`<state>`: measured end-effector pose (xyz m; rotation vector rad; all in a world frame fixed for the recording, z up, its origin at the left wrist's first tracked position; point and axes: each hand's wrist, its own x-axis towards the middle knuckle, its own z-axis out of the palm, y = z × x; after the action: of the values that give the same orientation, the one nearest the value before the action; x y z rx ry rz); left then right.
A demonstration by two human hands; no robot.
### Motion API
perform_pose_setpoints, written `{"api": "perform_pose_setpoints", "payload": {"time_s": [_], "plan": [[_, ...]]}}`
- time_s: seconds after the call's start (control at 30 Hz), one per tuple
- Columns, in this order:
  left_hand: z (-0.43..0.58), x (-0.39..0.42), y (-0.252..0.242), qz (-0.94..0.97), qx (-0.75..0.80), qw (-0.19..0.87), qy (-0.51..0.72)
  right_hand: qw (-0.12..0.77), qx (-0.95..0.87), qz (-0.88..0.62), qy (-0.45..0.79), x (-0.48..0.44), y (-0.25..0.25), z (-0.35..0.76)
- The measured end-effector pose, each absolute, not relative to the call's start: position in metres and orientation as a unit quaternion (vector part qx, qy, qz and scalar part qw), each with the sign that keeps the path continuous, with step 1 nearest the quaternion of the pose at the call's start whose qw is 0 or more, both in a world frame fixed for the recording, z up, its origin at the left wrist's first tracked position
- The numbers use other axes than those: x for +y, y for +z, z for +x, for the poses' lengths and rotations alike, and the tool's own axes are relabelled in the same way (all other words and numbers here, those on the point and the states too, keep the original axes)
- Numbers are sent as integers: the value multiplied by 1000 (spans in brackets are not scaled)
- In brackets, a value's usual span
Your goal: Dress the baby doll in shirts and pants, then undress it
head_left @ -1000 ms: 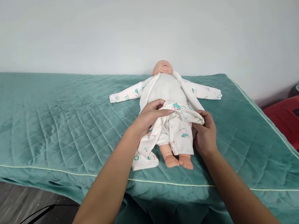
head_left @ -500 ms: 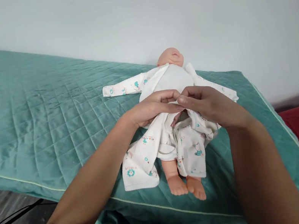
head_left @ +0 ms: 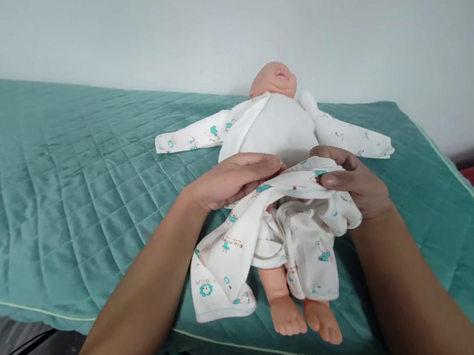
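right hand (head_left: 360, 183) moved away from left hand (head_left: 237, 177) and pinched the pants (head_left: 246, 228) on the doll (head_left: 278, 127); i couldn't tell if the left gripped.

The trousers (head_left: 248, 218) and jacket (head_left: 211, 133) are white, scattered with small teal and reddish motifs, the doll (head_left: 271, 81) has a peach-pink head and feet, the bed cover (head_left: 84, 192) is teal-green with diamond quilting and pale yellow-green piping (head_left: 266, 340), and the wall (head_left: 146, 28) is light grey.
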<state>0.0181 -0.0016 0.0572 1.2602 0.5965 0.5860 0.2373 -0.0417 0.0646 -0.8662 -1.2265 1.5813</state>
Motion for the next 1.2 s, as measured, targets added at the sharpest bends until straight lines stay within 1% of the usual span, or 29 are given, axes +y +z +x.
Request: {"api": "perform_pose_setpoints", "payload": {"time_s": [0.07,0.17,0.27,0.37,0.43,0.53,0.63,0.7,0.87,0.93,0.97,1.0,1.03,1.1,1.17,1.2], "plan": [[17,-1,56,589,274,715,258,481,-485,-324,655,-42,64,236],[14,1,56,600,237,722,250,501,-475,-295,661,-44,63,232],[12,1,58,612,202,732,223,502,-481,-309,648,-45,65,227],[13,-2,60,610,217,734,205,499,-477,-343,638,-45,67,222],[15,-5,58,580,231,745,234,492,-473,-343,645,-46,68,222],[19,-9,51,512,232,765,315,473,-477,-339,659,-44,65,226],[24,-11,46,467,230,769,370,455,-494,-356,650,-41,64,231],[27,-11,46,454,249,761,391,415,-522,-376,644,-41,67,231],[32,-13,48,448,275,743,414,266,-632,-426,590,-47,79,226],[31,-13,48,461,269,741,407,232,-654,-424,582,-50,79,225],[31,-13,47,470,270,737,404,229,-653,-422,586,-51,78,226],[30,-13,47,480,272,732,400,245,-642,-421,592,-51,75,226],[28,-13,47,492,272,727,394,280,-620,-421,599,-51,72,227],[25,-13,50,526,259,721,370,377,-554,-417,614,-48,66,227],[23,-13,55,571,236,717,322,451,-490,-402,628,-45,63,227],[22,-12,58,593,231,712,296,470,-469,-394,635,-44,62,226]]}}
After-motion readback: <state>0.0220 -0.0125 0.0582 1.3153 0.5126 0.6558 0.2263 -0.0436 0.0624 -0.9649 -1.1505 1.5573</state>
